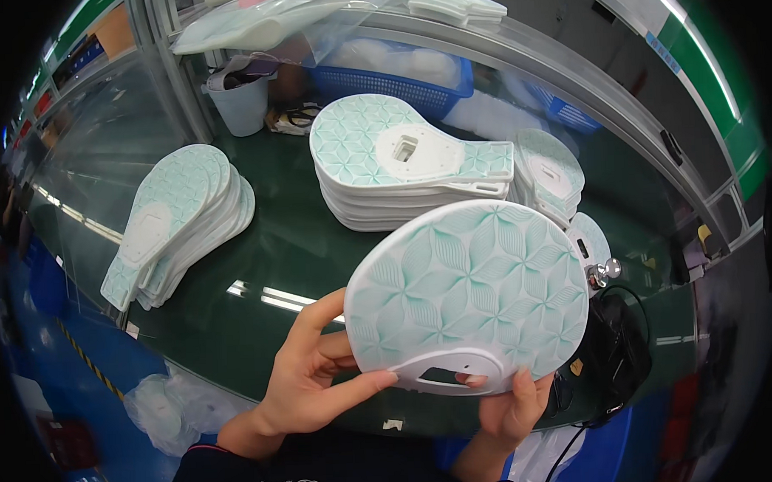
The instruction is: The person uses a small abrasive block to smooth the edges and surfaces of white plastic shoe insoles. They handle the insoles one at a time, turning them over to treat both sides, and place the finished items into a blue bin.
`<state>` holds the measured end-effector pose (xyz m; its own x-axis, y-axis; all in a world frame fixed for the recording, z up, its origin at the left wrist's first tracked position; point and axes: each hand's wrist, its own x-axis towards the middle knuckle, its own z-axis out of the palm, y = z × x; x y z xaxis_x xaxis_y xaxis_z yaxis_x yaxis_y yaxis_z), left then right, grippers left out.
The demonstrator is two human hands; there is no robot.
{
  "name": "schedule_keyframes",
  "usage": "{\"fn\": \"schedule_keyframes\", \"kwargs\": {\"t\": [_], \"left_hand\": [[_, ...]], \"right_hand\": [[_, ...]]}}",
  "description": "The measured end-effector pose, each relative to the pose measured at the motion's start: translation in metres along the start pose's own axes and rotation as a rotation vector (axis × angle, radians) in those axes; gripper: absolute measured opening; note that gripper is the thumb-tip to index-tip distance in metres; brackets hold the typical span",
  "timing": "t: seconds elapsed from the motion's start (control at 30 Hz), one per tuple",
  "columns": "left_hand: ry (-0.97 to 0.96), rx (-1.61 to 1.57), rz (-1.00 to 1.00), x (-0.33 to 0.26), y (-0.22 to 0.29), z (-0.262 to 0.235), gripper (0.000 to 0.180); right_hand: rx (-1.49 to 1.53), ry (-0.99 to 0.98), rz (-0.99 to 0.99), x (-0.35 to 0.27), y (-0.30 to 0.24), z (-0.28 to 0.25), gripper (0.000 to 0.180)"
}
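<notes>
A rounded white plastic panel (472, 280) with a pale green petal pattern is held up in front of me, tilted towards me. My left hand (314, 375) grips its lower left edge, thumb on the front and fingers behind. At the lower right edge, my right hand (518, 406) holds it too, and a fingertip shows through the slot in its plain white section. Behind it on the table lies a stack of paddle-shaped panels (365, 140) with the same pattern. Another leaning stack of panels (176, 185) is at the left, and a smaller stack (549, 163) at the right.
The dark green table (293, 253) carries a pale bucket (239, 108) and a blue basket (398, 86) at the back. Right of the held panel are a shiny metal knob (606, 272) and a black bag-like thing (619, 343) with a cable. Plastic bags (175, 410) lie low at the left.
</notes>
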<state>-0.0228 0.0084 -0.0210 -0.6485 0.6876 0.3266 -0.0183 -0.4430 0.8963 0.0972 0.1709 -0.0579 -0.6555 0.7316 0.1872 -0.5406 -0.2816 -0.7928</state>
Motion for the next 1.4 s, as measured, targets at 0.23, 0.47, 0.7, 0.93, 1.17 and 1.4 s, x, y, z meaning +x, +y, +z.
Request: {"fn": "schedule_keyframes", "kwargs": {"t": [0.23,0.47,0.7,0.93,1.17,1.4], "left_hand": [[0.043,0.043,0.085,-0.003,0.008,-0.002,0.065],[0.076,0.077,0.146,-0.008,0.010,-0.002,0.062],[0.163,-0.038,0.131,-0.014,0.015,-0.005,0.061],[0.139,0.018,0.094,0.016,0.033,-0.011,0.045],[0.084,-0.759,-0.115,0.010,0.034,-0.018,0.043],[0.047,-0.096,-0.292,-0.017,0.025,-0.018,0.069]], "right_hand": [[0.377,0.088,0.060,0.011,-0.005,0.009,0.062],[0.347,-0.042,0.135,0.010,-0.010,0.007,0.062],[0.384,-0.057,0.079,0.010,-0.008,0.024,0.059],[0.367,-0.279,0.098,0.008,0.000,0.012,0.063],[0.351,-0.166,0.144,0.006,-0.005,0.022,0.059],[0.410,0.037,0.207,0.005,-0.003,0.025,0.053]]}}
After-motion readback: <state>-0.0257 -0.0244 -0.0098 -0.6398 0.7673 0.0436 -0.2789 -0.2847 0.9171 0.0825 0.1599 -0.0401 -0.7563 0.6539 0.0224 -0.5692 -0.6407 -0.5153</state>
